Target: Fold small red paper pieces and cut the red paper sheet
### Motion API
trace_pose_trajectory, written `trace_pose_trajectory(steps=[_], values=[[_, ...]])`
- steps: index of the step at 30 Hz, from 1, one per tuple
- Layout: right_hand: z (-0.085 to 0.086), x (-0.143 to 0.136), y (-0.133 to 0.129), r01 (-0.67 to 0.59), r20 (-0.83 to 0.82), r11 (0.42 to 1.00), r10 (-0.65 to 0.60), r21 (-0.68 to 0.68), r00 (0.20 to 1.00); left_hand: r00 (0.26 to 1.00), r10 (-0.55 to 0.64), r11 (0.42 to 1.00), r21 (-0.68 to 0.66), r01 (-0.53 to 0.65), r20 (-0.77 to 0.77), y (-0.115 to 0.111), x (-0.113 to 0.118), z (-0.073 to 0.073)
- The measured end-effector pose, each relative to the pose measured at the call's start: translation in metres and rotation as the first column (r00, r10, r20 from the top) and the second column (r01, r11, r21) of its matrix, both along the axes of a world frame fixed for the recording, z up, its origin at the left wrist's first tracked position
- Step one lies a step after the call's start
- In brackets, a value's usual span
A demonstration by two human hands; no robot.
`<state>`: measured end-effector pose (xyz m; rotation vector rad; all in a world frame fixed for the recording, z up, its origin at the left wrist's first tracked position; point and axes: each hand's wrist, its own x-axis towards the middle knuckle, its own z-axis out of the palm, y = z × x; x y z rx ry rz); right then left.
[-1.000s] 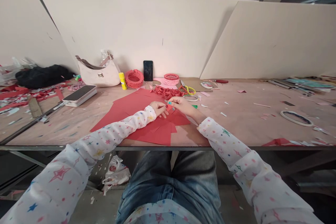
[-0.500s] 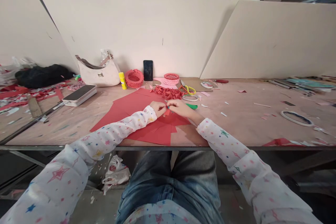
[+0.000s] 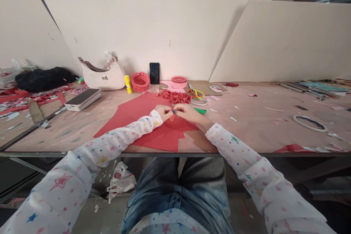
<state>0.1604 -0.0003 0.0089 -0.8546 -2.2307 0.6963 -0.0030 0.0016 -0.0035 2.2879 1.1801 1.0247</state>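
Hands [image 3: 186,112] pinch red paper [image 3: 172,118] over larger red sheets [image 3: 137,111].

White star-print sleeves [image 3: 90,159], blue jeans [image 3: 175,193]

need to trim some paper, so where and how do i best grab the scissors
Probably by the yellow handle loop of the scissors, with the right hand coming from the right: the blade points away toward the wall, the loop lies on the right, red folded paper crowds the left, and a pale ring lies just in front.
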Motion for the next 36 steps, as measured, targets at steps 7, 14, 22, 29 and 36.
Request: trace_pose_trajectory(steps=[7,14,22,29,36], values=[[0.000,0.005,0.006,0.041,-0.068,0.999,-0.041,-0.001,0.997,0.985,-0.135,0.965,-0.209,0.156,0.110,0.000,-0.001,-0.003],[0.002,0.007,0.003,0.030,-0.074,0.999,-0.033,-0.038,0.997,0.942,-0.237,0.891,-0.334,0.308,0.237,0.004,-0.001,-0.006],[0.001,0.006,0.002,-0.021,-0.033,0.997,0.019,-0.070,0.999,0.943,-0.213,0.888,-0.352,0.296,0.255,0.000,-0.001,-0.002],[-0.001,-0.002,-0.005,-0.063,-0.031,0.996,0.062,-0.056,0.998,0.972,-0.059,0.911,-0.387,0.146,0.228,0.001,0.000,0.002],[0.001,-0.003,-0.006,-0.027,-0.106,0.998,0.021,-0.052,0.994,0.964,0.009,0.826,-0.546,0.142,0.266,0.001,0.003,0.006]])
